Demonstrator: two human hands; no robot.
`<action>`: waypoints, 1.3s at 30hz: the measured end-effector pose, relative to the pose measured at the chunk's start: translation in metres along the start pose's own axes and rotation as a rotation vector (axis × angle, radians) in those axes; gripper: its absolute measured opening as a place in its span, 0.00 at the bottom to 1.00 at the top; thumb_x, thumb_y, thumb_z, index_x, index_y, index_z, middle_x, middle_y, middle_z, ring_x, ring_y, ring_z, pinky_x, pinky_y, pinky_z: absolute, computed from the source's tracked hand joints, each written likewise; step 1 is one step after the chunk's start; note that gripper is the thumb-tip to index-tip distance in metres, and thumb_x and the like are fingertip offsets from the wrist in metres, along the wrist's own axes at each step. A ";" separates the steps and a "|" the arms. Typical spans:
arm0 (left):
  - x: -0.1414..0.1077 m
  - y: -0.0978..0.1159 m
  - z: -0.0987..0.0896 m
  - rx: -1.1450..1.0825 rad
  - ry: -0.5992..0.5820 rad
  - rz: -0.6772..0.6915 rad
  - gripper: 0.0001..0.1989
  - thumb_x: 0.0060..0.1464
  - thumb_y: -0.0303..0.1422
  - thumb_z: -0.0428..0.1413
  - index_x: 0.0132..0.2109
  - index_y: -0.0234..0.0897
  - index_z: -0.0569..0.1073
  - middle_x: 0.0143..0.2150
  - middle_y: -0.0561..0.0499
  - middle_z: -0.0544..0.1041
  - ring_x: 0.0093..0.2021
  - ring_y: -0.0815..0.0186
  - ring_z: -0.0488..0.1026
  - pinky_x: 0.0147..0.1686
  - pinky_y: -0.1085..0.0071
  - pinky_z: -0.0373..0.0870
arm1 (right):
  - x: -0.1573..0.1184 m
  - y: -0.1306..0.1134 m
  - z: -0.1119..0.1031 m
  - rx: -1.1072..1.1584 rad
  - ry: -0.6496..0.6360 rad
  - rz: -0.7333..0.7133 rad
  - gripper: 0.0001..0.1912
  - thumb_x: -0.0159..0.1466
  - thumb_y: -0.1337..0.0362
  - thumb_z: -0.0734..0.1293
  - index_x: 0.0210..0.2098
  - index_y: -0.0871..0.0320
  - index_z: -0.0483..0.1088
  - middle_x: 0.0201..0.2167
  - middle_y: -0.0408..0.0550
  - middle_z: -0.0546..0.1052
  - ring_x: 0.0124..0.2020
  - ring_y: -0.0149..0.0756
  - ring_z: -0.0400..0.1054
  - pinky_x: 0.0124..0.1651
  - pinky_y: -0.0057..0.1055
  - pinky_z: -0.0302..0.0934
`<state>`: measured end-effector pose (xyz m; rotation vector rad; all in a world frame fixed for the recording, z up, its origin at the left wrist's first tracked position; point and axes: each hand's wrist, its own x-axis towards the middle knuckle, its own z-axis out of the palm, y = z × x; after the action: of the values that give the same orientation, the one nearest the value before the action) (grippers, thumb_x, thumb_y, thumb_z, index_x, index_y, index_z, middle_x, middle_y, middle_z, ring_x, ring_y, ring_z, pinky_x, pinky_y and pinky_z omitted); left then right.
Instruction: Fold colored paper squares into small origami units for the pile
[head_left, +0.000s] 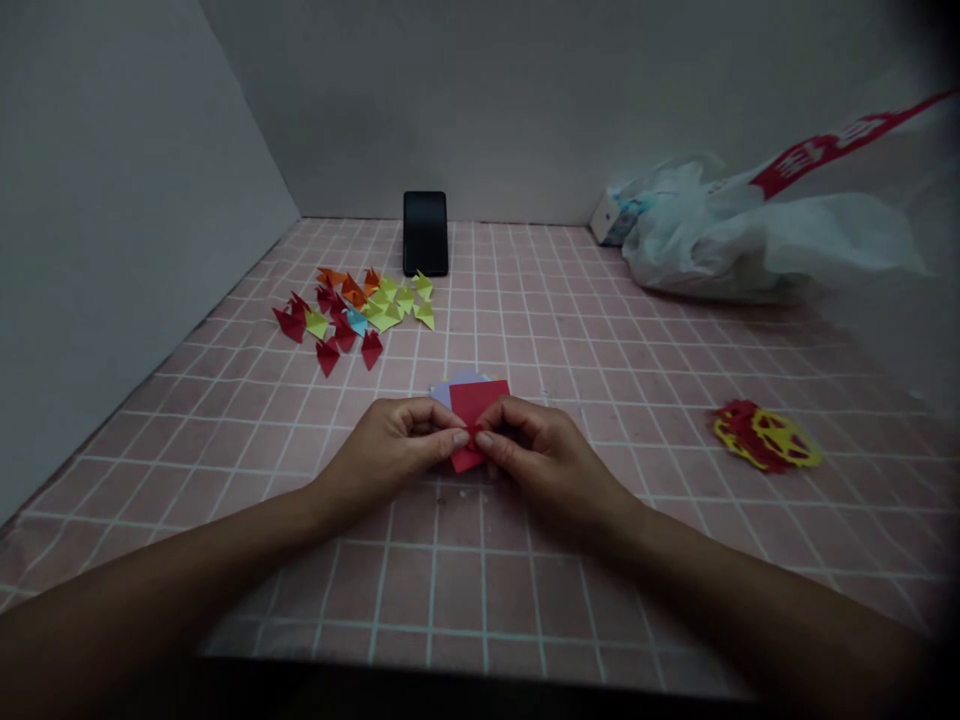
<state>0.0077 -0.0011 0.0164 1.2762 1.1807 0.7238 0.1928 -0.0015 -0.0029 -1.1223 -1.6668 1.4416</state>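
Between my two hands is a square of red paper (478, 400), pinched near its lower middle. My left hand (397, 438) grips its left side with thumb and forefinger. From the right, my right hand (536, 450) pinches it too, the thumb tips almost meeting. A small red bit shows between the thumbs, though its shape is too small to make out. Behind the red sheet, a lilac paper (442, 393) lies on the table, partly hidden by it.
Several folded paper cranes (352, 315) in red, orange, yellow and blue lie at the back left. A black phone (425, 235) stands behind them. Red and yellow paper cutouts (766, 437) lie to the right. A white plastic bag (720, 245) and a box (611, 215) sit at the back right.
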 end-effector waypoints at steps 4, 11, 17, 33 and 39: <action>0.002 -0.003 -0.001 0.007 -0.008 0.003 0.07 0.52 0.32 0.59 0.30 0.33 0.76 0.26 0.55 0.75 0.27 0.73 0.70 0.29 0.78 0.66 | 0.000 0.001 0.000 -0.025 0.004 -0.008 0.06 0.64 0.67 0.64 0.30 0.58 0.67 0.23 0.40 0.69 0.24 0.28 0.62 0.28 0.27 0.55; 0.000 -0.003 0.003 0.055 0.039 0.063 0.06 0.52 0.32 0.59 0.30 0.33 0.76 0.28 0.53 0.77 0.29 0.71 0.72 0.31 0.76 0.68 | 0.001 0.000 0.001 0.083 -0.006 0.012 0.08 0.65 0.65 0.63 0.29 0.58 0.67 0.22 0.40 0.68 0.22 0.28 0.61 0.26 0.27 0.54; 0.000 -0.005 0.001 0.135 0.040 0.109 0.06 0.52 0.33 0.59 0.31 0.34 0.77 0.29 0.52 0.78 0.30 0.68 0.73 0.32 0.74 0.68 | 0.001 0.000 0.000 -0.078 0.017 -0.052 0.07 0.65 0.68 0.64 0.29 0.58 0.67 0.23 0.41 0.70 0.25 0.30 0.62 0.29 0.28 0.56; 0.002 0.003 0.000 -0.005 0.138 0.050 0.08 0.50 0.34 0.61 0.29 0.34 0.73 0.26 0.56 0.73 0.26 0.72 0.68 0.28 0.76 0.65 | -0.003 0.000 0.000 -0.364 0.146 -0.532 0.09 0.67 0.73 0.62 0.39 0.54 0.71 0.35 0.46 0.73 0.37 0.36 0.68 0.41 0.34 0.62; 0.000 0.002 0.001 -0.014 0.129 0.065 0.08 0.51 0.33 0.61 0.28 0.34 0.73 0.25 0.56 0.74 0.25 0.72 0.69 0.29 0.76 0.67 | -0.003 -0.001 0.001 -0.357 0.184 -0.475 0.06 0.66 0.72 0.63 0.35 0.56 0.69 0.32 0.45 0.73 0.35 0.35 0.67 0.39 0.33 0.62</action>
<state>0.0085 -0.0010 0.0179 1.2765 1.2408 0.8717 0.1931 -0.0051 -0.0015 -0.9180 -1.9360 0.7431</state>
